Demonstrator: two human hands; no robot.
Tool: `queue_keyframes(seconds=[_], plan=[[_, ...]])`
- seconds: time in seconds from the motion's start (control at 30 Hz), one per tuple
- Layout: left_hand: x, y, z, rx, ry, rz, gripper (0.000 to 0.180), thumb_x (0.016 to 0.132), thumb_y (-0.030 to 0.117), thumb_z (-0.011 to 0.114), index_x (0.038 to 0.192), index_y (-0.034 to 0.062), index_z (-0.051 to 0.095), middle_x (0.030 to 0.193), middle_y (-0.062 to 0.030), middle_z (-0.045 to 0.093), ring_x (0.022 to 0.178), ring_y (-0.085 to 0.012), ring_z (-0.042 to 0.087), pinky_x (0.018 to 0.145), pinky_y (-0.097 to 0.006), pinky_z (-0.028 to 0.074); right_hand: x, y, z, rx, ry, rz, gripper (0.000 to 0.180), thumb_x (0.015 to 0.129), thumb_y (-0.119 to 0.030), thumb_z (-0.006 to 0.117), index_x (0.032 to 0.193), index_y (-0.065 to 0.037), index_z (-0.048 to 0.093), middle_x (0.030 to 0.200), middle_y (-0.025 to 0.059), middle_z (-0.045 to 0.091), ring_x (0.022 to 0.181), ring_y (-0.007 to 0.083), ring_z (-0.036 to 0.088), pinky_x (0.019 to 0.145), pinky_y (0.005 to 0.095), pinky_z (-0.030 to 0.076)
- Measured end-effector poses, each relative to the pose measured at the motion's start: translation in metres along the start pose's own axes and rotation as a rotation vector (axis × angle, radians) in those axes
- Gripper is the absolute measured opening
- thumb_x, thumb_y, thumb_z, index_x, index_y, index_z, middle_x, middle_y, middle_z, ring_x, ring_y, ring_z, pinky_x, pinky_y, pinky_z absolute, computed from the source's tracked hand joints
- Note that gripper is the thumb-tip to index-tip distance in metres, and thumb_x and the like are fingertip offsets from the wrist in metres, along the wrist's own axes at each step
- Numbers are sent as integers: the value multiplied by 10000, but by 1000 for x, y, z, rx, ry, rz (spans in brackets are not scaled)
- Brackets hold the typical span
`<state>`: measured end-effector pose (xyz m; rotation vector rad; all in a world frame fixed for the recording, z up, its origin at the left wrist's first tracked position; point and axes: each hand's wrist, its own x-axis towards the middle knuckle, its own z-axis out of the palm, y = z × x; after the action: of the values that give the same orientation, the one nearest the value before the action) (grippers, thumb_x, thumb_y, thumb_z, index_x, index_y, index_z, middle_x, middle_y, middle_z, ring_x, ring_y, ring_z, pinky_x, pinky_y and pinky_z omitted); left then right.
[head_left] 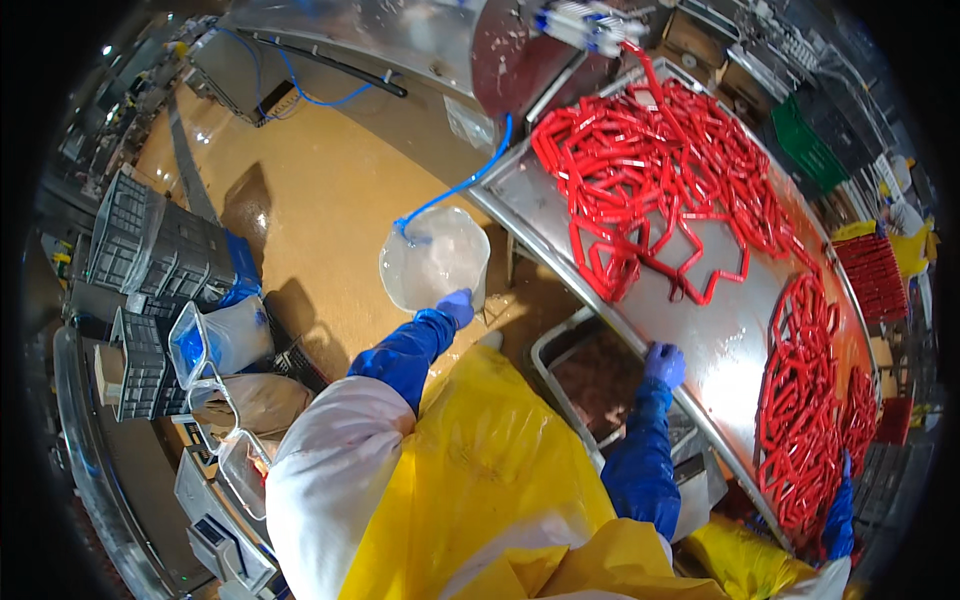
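Observation:
My left hand (pixel 457 307), in a purple-blue glove, is closed on the near right rim of a whitish bucket (pixel 398 285). Cloudy liquid fills the inside of the bucket, and the end of a blue hose (pixel 462 184) hangs over its far side. At the near edge of a steel table (pixel 700 345), my right hand (pixel 665 365) has its fingers curled over the raised rim. Red-cased sausage links (pixel 660 170) lie heaped on that table, with a second pile (pixel 798 400) farther right. Both sleeves are blue.
Under the table edge stands a grey tub (pixel 545 355) with brownish-pink contents. Stacked grey crates (pixel 165 245) and a clear bin with blue items (pixel 225 340) are on the left. Another worker's blue sleeve (pixel 838 515) reaches in at the table's right end.

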<state>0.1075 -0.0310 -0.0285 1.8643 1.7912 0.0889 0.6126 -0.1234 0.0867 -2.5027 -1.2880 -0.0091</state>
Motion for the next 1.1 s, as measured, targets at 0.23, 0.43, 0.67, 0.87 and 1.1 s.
queue_keyframes(seconds=[0.23,0.43,0.67,0.87,1.1], plan=[[-2,9,-12,25,-29,1,423,830,191,519,1193,-12,591,1167,-282,639,1087,-429,619,961,-475,480,2,-3,3,-77,-22,66,355,856,-437,575,843,-104,699,926,165,690,877,395,656,773,546,505],[1,12,-7,-16,26,65,447,834,197,523,1219,-22,578,1159,-283,639,1096,-427,611,953,-477,482,7,0,3,-82,5,112,323,845,-417,570,879,-122,699,966,130,676,951,372,640,790,530,495],[-1,13,-12,86,3,44,420,837,204,512,1173,-36,585,1118,-286,651,1043,-424,632,928,-487,495,4,-3,1,-84,57,58,290,830,-406,603,887,-138,700,962,114,662,940,357,630,785,530,484],[10,3,-4,-37,-52,98,478,844,211,525,1235,-63,562,1175,-312,626,1109,-445,602,984,-467,471,6,6,4,-114,-19,136,332,846,-444,598,906,-136,706,990,110,672,977,350,639,821,536,488],[2,7,-6,82,-99,-45,563,862,227,526,1317,-104,500,1246,-316,598,1178,-438,568,1023,-460,443,2,-103,-15,351,-308,164,559,804,-486,750,1121,-36,649,1030,220,705,978,355,690,862,450,539]])
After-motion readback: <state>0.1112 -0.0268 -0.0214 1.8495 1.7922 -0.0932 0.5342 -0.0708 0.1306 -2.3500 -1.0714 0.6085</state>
